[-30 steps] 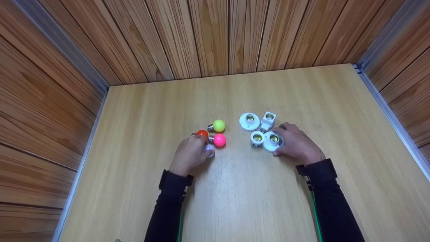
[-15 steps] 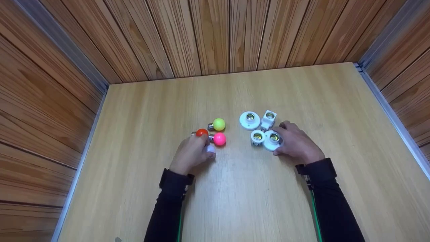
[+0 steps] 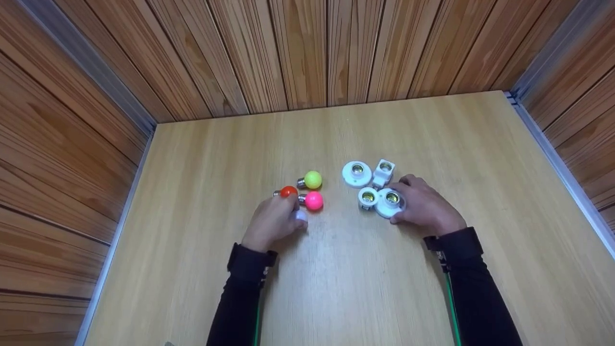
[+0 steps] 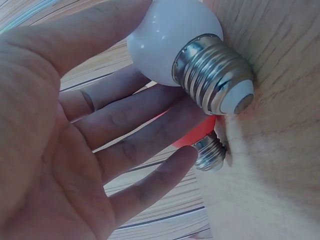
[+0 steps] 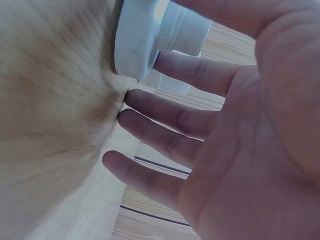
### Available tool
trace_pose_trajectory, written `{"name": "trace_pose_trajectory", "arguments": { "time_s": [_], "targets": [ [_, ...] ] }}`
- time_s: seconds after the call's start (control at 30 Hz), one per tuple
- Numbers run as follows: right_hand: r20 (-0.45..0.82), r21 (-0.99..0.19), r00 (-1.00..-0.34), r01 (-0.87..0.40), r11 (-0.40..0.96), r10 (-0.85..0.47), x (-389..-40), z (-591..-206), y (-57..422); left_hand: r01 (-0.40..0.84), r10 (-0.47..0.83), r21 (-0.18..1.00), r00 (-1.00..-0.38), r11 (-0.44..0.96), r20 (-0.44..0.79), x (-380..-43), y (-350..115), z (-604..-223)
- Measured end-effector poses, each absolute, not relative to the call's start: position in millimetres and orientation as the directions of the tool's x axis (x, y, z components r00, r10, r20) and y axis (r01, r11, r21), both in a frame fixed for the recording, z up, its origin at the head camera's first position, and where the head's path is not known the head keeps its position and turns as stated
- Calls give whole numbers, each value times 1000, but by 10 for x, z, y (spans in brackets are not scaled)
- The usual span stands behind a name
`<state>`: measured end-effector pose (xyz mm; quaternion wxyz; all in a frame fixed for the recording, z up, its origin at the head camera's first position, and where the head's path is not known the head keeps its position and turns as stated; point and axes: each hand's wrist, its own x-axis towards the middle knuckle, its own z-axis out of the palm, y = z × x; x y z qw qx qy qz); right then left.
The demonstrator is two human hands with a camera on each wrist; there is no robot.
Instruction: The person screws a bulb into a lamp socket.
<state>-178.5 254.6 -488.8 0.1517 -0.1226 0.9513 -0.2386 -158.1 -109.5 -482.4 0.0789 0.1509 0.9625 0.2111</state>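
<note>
My left hand (image 3: 271, 218) pinches a white light bulb (image 4: 172, 40) between thumb and fingers, its metal screw base facing the wrist camera, close over the tabletop. Just beyond these fingers lies a red bulb (image 3: 289, 191), partly covered by the hand in the head view. A pink bulb (image 3: 314, 200) and a yellow bulb (image 3: 313, 179) lie to the right of it. On the other side, my right hand (image 3: 426, 205) grips the edge of a round white lamp socket (image 3: 384, 210) with thumb and index finger. Its other fingers extend down to the table (image 5: 55, 150).
Against the gripped socket stands a small round socket (image 3: 368, 197). Behind them are a wide round socket (image 3: 356, 177) and an angular white socket (image 3: 383, 173). Wood-plank walls (image 3: 307, 53) enclose the table at the back and both sides, with metal rails (image 3: 567, 168) along the edges.
</note>
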Motion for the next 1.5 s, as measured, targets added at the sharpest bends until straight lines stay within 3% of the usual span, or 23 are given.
{"name": "trace_pose_trajectory", "arguments": {
  "time_s": [0.47, 0.87, 1.2, 1.5],
  "targets": [
    [-194, -507, -922, -199, 839, -336, -1786, -4794, 2695, 260, 349, 492, -932, 831, -98, -1534, -1084, -4728],
    [-150, -583, -938, -172, 794, -313, -1801, -4728, 2784, 395, 434, 510, -900, 764, 46, -1485, -1086, -4673],
    [-50, -651, -947, -209, 729, -316, -1770, -4679, 2771, 401, 428, 698, -891, 593, 148, -1458, -1073, -4617],
    [17, -676, -945, -251, 693, -326, -1765, -4657, 2749, 435, 440, 758, -871, 487, 217, -1450, -1059, -4610]
  ]
}}
